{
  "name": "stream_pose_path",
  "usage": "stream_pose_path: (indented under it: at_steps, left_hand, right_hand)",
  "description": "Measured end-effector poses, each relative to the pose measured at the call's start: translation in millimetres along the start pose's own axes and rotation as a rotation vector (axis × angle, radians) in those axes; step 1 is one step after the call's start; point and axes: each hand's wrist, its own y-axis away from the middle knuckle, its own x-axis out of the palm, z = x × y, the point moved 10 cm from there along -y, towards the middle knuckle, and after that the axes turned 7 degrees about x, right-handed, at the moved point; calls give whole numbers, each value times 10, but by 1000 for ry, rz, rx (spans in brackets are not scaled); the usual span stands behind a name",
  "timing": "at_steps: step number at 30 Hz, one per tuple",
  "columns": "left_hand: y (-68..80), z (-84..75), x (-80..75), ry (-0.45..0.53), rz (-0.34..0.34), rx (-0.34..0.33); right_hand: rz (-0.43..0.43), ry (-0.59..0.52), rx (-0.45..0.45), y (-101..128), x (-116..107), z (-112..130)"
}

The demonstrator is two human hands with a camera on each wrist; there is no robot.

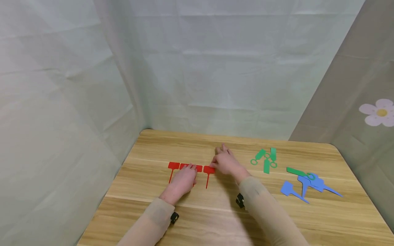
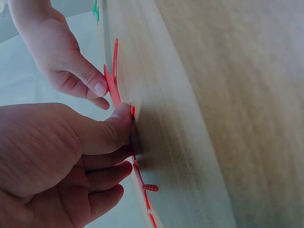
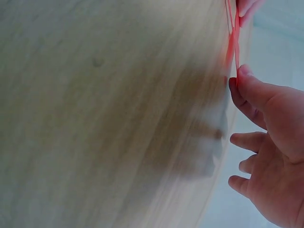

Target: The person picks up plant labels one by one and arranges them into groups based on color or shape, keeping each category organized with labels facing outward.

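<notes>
Red T-shaped plant labels lie in a row on the wooden table, heads at the back and stems towards me. My left hand (image 1: pixel 184 179) is over the middle of the row and partly hides the labels there; its thumb and fingers pinch a red plant label (image 2: pixel 132 110) in the left wrist view. At the right end, my right hand (image 1: pixel 226 162) pinches the head of another red plant label (image 1: pixel 209 169) between thumb and forefinger, its other fingers spread. That label's edge is lifted in the right wrist view. One red label (image 1: pixel 173 165) lies untouched at the left end.
Several green ring-ended tags (image 1: pixel 266 166) lie at the back right. Blue T-shaped labels (image 1: pixel 287 188) sit further right, with one green tag (image 1: pixel 295 171) overlapping them. Pale cloth (image 1: pixel 227 75) hangs behind the wooden table (image 1: pixel 338 218) and along its sides.
</notes>
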Motion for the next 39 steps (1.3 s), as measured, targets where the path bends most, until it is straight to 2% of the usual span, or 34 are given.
stream_pose_path:
  at_steps: [11, 29, 39]
  left_hand:
    - [-15, -18, -16, -11, -7, 23]
    - [-5, -20, -22, -20, 8, -8]
    - [-16, -17, -13, -32, 5, -2]
  right_hand:
    - [-22, 6, -7, -29, 10, 9]
    - [-26, -2, -12, -49, 23, 4]
    - [-34, -1, -18, -37, 1, 22]
